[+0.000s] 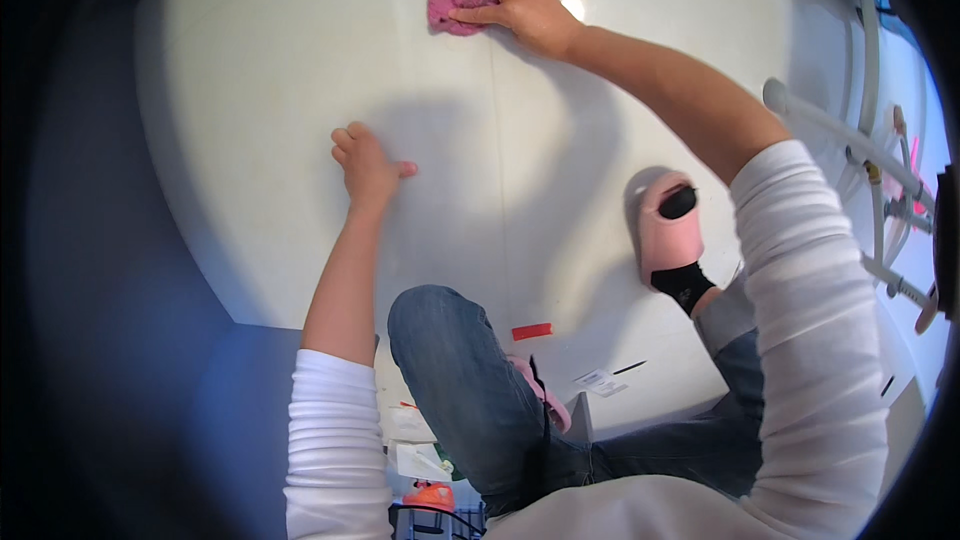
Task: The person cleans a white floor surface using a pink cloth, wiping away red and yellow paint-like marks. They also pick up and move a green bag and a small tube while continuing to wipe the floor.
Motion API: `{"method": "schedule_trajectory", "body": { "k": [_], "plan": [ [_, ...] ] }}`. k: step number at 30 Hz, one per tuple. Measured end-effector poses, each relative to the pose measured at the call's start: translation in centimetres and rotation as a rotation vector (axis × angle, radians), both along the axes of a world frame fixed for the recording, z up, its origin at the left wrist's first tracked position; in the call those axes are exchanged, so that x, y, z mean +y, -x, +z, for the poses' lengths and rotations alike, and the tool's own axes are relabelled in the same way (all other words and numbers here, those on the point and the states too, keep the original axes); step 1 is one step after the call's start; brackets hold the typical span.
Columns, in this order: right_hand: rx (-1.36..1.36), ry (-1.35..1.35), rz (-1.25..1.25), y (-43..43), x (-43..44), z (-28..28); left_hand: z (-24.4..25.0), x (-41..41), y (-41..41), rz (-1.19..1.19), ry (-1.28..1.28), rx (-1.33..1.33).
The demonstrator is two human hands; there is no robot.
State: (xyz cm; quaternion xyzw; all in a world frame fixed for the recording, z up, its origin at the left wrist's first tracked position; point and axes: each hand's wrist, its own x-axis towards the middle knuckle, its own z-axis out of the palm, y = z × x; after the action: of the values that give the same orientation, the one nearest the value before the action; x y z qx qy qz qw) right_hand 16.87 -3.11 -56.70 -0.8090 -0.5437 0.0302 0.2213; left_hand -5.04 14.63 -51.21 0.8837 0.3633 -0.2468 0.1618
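My right hand point(534, 13) presses a crumpled pink cloth point(444, 13) on the pale, glossy floor point(285, 67), far out in front of me. Its thumb lies across the cloth and the fingers bend over the far side. Nothing is in my left hand point(367, 165), which is nearer to me and to the left. Its fingers are curled and its thumb sticks out to the right; I cannot tell whether it touches the floor. The shadows of both arms fall across the floor between them.
My pink slipper point(671, 236) stands at the right. Near my knee lie a red strip point(532, 331), a printed label point(600, 382) and a thin dark stick point(630, 367). A metal tube frame point(855, 139) stands right; a dark wall point(112, 277) borders the left. An orange item point(429, 496) is behind.
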Motion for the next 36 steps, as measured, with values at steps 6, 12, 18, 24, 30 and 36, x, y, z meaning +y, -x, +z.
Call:
{"method": "schedule_trajectory", "body": {
  "k": [6,12,18,24,30,36],
  "plan": [
    [0.199,0.046,-0.159,7.6,-7.0,0.2,-0.4,0.2,-0.7,-0.012,0.025,0.089],
    [0.411,0.132,-0.065,25.6,-19.3,3.0,0.0,0.3,-0.9,-0.049,0.026,0.061],
    [0.576,0.094,-0.025,28.9,-21.9,5.6,-0.3,0.6,-0.8,-0.051,0.063,0.02],
    [0.11,-0.13,-0.648,3.3,-18.9,3.0,0.1,0.5,-1.3,-0.062,0.043,0.007],
    [-0.109,-0.207,-0.75,11.6,-17.9,-0.9,-0.6,0.4,0.5,-0.085,0.017,-0.048],
    [0.373,-0.046,-0.295,29.7,-20.6,4.1,-0.4,0.5,0.0,-0.108,-0.013,-0.098]
  ]
}}
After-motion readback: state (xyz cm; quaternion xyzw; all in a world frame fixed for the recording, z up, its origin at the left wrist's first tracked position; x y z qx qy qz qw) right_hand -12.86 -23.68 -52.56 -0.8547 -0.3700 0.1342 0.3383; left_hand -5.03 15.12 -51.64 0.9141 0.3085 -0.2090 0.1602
